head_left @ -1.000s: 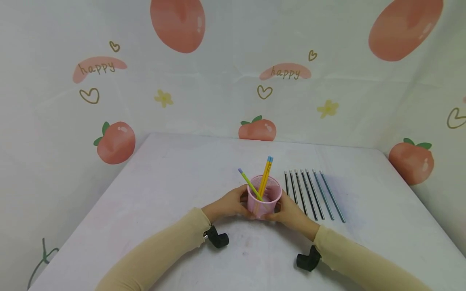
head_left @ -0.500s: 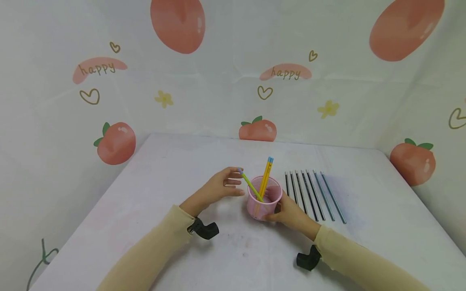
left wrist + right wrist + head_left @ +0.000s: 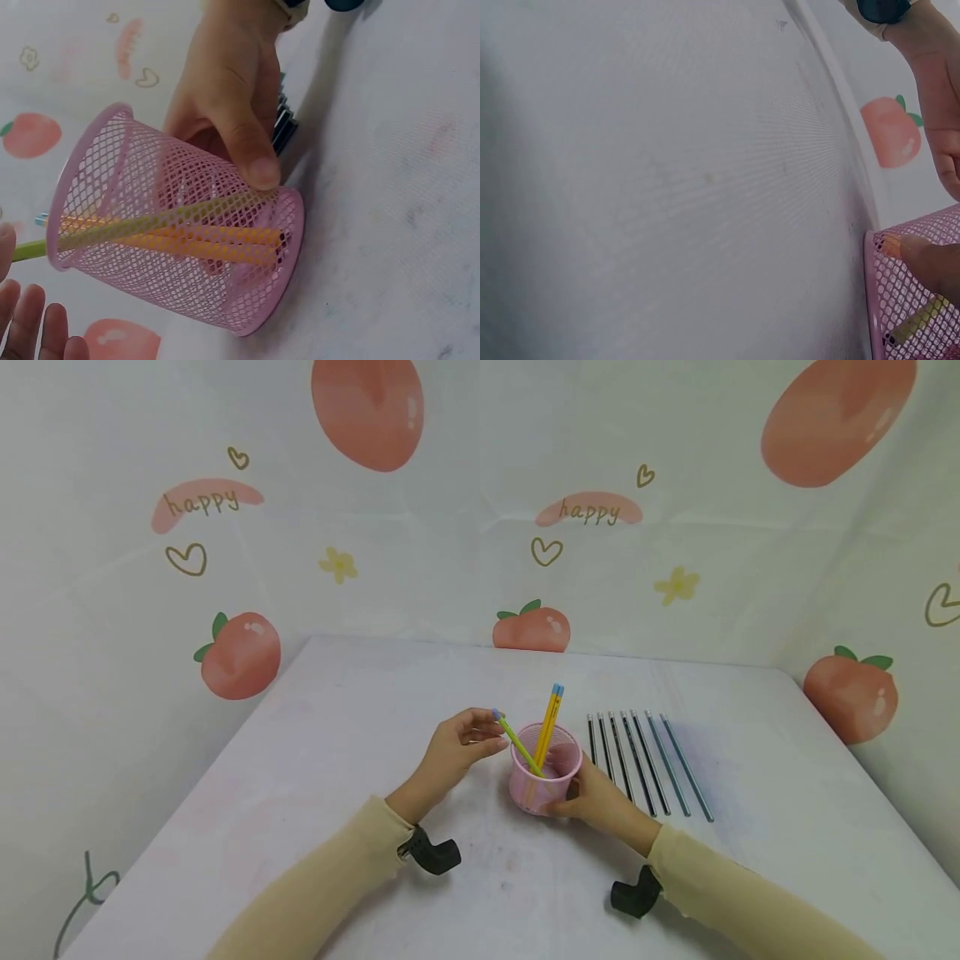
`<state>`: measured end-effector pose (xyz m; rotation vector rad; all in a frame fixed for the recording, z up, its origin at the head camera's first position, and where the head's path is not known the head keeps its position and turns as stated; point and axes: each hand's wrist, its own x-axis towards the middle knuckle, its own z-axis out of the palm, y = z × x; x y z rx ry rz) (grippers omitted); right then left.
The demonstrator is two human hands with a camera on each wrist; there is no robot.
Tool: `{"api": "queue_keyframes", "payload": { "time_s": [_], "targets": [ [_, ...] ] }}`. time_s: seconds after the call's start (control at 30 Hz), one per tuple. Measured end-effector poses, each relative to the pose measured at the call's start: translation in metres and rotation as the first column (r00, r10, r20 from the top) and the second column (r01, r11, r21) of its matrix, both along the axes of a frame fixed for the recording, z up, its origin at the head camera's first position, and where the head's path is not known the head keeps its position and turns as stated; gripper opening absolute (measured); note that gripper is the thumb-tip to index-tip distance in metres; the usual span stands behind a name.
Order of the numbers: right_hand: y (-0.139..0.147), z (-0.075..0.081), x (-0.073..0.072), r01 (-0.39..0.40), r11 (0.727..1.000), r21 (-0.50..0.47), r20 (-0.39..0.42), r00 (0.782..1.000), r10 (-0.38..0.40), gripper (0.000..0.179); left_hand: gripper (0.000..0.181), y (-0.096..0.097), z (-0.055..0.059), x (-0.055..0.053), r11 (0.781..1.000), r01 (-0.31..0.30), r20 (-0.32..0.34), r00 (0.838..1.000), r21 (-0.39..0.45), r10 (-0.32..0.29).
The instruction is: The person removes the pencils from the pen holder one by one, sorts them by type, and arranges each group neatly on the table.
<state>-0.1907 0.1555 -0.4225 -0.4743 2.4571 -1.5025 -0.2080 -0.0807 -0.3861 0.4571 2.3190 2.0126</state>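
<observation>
A pink mesh pencil cup (image 3: 545, 792) stands on the table in the head view. Two yellow pencils (image 3: 548, 724) with blue ends and one green pencil (image 3: 517, 743) lean inside it. My right hand (image 3: 603, 802) grips the cup from the right, its thumb (image 3: 247, 150) along the mesh near the base in the left wrist view. At the cup's left, my left hand (image 3: 455, 752) has its thumb and fingers parted around the green pencil's upper end. In the left wrist view those fingertips (image 3: 54, 330) show at the left edge, the thumb overlapping the pencil.
To the right of the cup, several dark and blue pencils (image 3: 651, 760) lie side by side on the white-covered table (image 3: 315, 710). A printed cloth backdrop (image 3: 450, 552) rises behind the table. Black wrist cameras (image 3: 637, 893) sit at both cuffs.
My left hand has let go of the cup, moved up and left, then come in toward the green pencil's top. The right hand still holds the cup in the same place.
</observation>
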Motion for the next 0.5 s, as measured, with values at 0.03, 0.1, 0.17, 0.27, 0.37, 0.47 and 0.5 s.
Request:
{"api": "queue_keyframes", "payload": {
  "time_s": [0.03, 0.1, 0.17, 0.27, 0.37, 0.47, 0.5],
  "targets": [
    [-0.0001, 0.0002, 0.0001, 0.000, 1.000, 0.001, 0.000, 1.000, 0.000, 0.090, 0.031, 0.0008, -0.0007, 0.0002, 1.000, -0.005, -0.002, 1.000, 0.002, 0.005],
    [-0.0003, 0.0002, 0.0003, 0.002, 1.000, 0.002, 0.002, 1.000, -0.002, 0.091, 0.029, 0.0022, -0.0023, 0.0005, 1.000, -0.015, -0.015, 1.000, -0.002, 0.015],
    [-0.0003, 0.0004, 0.0003, 0.002, 1.000, 0.003, 0.002, 1.000, -0.002, 0.092, 0.028, 0.0035, -0.0038, 0.0004, 1.000, -0.022, -0.016, 1.000, -0.004, 0.022],
    [-0.0002, 0.0007, 0.0004, 0.000, 1.000, -0.003, 0.006, 1.000, 0.000, 0.092, 0.026, 0.0055, -0.0056, -0.0003, 1.000, -0.031, -0.018, 0.999, -0.002, 0.031],
    [0.0000, 0.0007, 0.0000, -0.002, 1.000, -0.002, 0.005, 1.000, 0.002, 0.091, 0.024, 0.0071, -0.0064, -0.0012, 0.999, -0.035, -0.023, 0.999, 0.004, 0.035],
    [-0.0002, 0.0004, -0.0010, 0.001, 1.000, 0.008, 0.007, 1.000, -0.001, 0.092, 0.023, 0.0078, -0.0030, 0.0001, 0.999, -0.035, -0.017, 0.999, 0.000, 0.034],
    [-0.0003, 0.0004, -0.0013, 0.003, 1.000, 0.012, 0.009, 1.000, -0.003, 0.092, 0.023, 0.0079, -0.0028, 0.0001, 0.999, -0.033, -0.019, 0.999, -0.005, 0.033]
  ]
}}
